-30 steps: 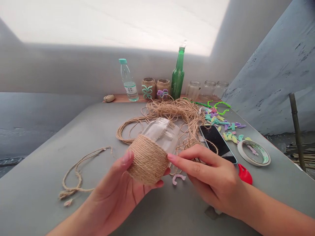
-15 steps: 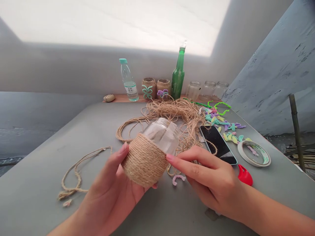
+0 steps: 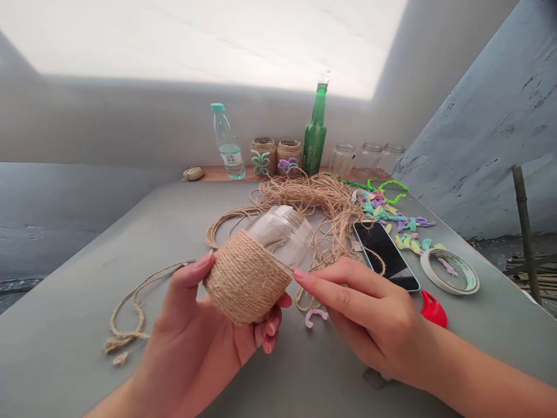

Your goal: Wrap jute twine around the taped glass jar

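A glass jar (image 3: 285, 235) lies tilted in my left hand (image 3: 204, 325), its mouth pointing up and away to the right. Jute twine (image 3: 248, 278) covers its lower part in tight, even rows, while the shoulder and threaded neck are bare glass. The thumb and fingers of my left hand are closed around the wrapped part. My right hand (image 3: 369, 319) pinches the twine strand close to the jar, at the upper edge of the wrapping. Behind the jar spreads a loose heap of the same twine (image 3: 308, 194).
Right of the heap lie a phone (image 3: 385, 255), a tape roll (image 3: 450, 271), a red object (image 3: 434, 309) and colourful fuzzy pieces (image 3: 383, 209). Along the back stand a water bottle (image 3: 228, 145), a green bottle (image 3: 315, 133), two twine-wrapped jars (image 3: 276, 155) and bare jars (image 3: 369, 159).
The jar has shifted slightly left and turned in my left hand, whose fingertips now show beneath it. A short strand now shows between the jar and my right fingers, which stay nearly in place.
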Action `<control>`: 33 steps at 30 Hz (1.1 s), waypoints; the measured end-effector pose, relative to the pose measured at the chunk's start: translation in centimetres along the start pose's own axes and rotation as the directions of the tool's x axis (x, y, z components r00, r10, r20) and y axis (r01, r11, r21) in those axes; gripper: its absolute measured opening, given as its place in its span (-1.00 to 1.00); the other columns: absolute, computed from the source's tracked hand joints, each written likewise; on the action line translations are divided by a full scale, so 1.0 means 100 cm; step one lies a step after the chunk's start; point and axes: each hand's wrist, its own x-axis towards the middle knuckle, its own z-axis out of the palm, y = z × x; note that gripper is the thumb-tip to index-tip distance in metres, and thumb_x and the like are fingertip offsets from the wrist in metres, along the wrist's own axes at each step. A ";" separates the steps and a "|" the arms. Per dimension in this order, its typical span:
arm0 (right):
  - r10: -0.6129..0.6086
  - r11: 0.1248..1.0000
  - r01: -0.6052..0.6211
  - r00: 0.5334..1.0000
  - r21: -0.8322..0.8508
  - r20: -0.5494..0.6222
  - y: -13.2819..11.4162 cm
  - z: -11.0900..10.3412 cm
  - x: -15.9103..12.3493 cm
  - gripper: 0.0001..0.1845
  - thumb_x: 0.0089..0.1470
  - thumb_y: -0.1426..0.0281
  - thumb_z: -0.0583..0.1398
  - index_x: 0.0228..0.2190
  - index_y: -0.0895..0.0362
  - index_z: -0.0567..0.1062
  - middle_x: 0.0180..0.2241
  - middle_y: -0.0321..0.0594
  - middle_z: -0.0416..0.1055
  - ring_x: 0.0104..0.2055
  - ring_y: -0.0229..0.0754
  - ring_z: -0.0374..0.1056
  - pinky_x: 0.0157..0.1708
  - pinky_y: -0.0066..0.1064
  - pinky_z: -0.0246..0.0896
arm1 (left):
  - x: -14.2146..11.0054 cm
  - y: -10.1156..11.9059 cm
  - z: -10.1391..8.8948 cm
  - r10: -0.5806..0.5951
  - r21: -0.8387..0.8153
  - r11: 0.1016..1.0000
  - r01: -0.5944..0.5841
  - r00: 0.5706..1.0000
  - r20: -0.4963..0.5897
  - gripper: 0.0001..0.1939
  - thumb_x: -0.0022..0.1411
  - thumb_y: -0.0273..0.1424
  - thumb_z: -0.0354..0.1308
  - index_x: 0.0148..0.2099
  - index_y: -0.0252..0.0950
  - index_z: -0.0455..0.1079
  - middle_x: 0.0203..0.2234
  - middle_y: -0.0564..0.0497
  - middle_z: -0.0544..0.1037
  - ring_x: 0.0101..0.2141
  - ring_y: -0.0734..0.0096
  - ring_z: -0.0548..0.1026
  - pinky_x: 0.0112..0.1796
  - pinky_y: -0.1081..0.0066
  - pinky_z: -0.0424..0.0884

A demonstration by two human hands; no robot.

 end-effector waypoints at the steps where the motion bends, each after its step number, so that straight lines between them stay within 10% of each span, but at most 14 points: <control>1: -0.002 1.000 0.002 1.000 0.002 0.003 0.000 0.001 0.000 -0.36 0.33 0.72 0.12 0.37 0.21 0.37 0.03 -0.03 0.56 0.02 -0.15 0.46 0.05 -0.31 0.48 | 0.000 0.000 -0.001 -0.019 -0.015 1.000 0.019 1.000 0.008 -0.42 0.31 0.07 0.18 0.04 -0.30 0.65 -0.30 -0.25 0.74 -0.37 0.11 0.65 -0.30 0.25 0.63; 24: -0.013 0.996 0.009 0.999 0.084 0.052 -0.003 0.000 0.002 -0.38 0.28 0.77 0.11 0.33 0.34 0.39 -0.03 0.02 0.59 -0.08 -0.12 0.47 -0.04 -0.24 0.51 | 0.000 -0.003 -0.008 -0.104 -0.095 0.990 0.109 0.993 0.052 -0.34 0.36 0.10 0.15 0.04 -0.41 0.66 -0.25 -0.27 0.73 -0.28 0.09 0.66 -0.23 0.25 0.65; 33: 0.019 0.996 -0.023 0.999 0.087 0.039 -0.003 -0.001 0.001 -0.38 0.30 0.75 0.12 0.34 0.35 0.38 -0.09 0.03 0.57 -0.08 -0.11 0.45 -0.06 -0.26 0.49 | 0.003 -0.001 -0.005 0.103 0.034 0.994 -0.100 0.989 -0.105 -0.55 0.33 -0.07 0.31 0.10 -0.26 0.63 -0.15 -0.18 0.72 -0.29 0.13 0.63 -0.31 0.22 0.69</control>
